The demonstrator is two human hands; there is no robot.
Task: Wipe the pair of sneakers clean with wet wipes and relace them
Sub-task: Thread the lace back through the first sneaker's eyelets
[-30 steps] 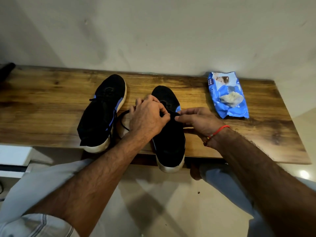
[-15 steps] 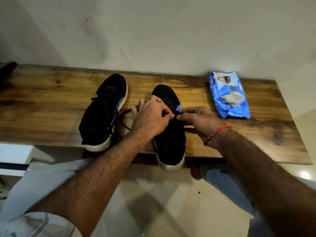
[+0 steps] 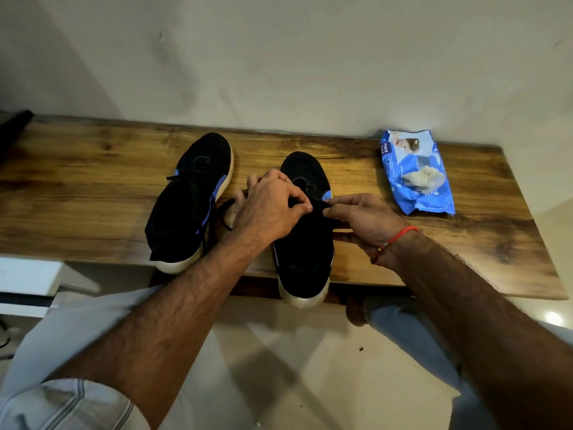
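Two black sneakers with blue accents and white soles lie on a wooden bench (image 3: 93,187), toes toward the wall. The left sneaker (image 3: 189,206) lies untouched, its lace in place. Over the lacing area of the right sneaker (image 3: 305,252), whose heel overhangs the front edge, both hands work. My left hand (image 3: 269,209) pinches the black lace (image 3: 224,218), which loops out to the left beside the hand. My right hand (image 3: 362,218) pinches the lace's other side at the shoe's right edge. The eyelets are hidden under my fingers.
A blue pack of wet wipes (image 3: 415,172) with a wipe sticking out lies at the bench's back right by the wall. My knees in light trousers are below the bench edge. A dark object (image 3: 12,128) sits at the far left end.
Both hands have stayed on the right sneaker's lace, their fingertips shifting slightly closer together. The shoes and wipes pack have not moved.
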